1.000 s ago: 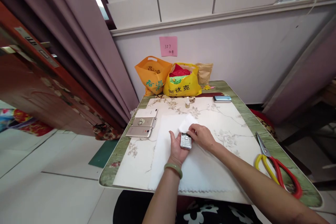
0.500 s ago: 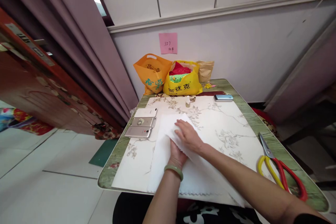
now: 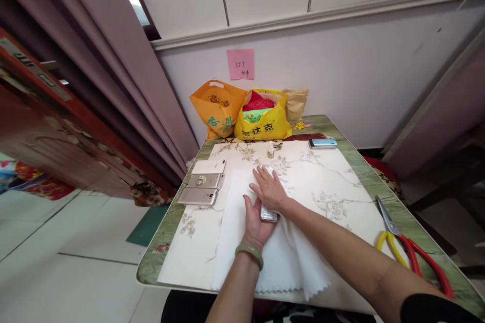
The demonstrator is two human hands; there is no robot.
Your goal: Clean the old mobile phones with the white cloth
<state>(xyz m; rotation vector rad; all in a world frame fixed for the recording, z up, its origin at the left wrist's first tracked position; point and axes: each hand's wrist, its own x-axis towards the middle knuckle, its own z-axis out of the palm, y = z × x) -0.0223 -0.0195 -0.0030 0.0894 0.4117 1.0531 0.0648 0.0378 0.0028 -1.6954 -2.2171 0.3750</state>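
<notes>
My left hand (image 3: 254, 224) lies palm up with its thumb raised, cradling a small keypad phone (image 3: 269, 215). Only the lower end with silver keys shows; the rest is covered. Over the phone my right hand (image 3: 270, 190) is stretched out flat, fingers extended towards the far side. A white cloth (image 3: 278, 267) with a zigzag edge spreads under both hands and drapes below my right wrist. Whether some of it lies between my right palm and the phone I cannot tell.
Several phones are at hand: three in a row (image 3: 202, 180) at left, a blue one (image 3: 323, 144) at back right. A small bottle (image 3: 270, 150) stands behind my hands. Scissors (image 3: 394, 227) lie at right. An orange bag (image 3: 217, 111) and a yellow bag (image 3: 265, 126) stand at the back.
The cloth has come off the phone's lower end, so its keys now show. Its loose part has swung in from under my right forearm, and my left hand has turned more palm up.
</notes>
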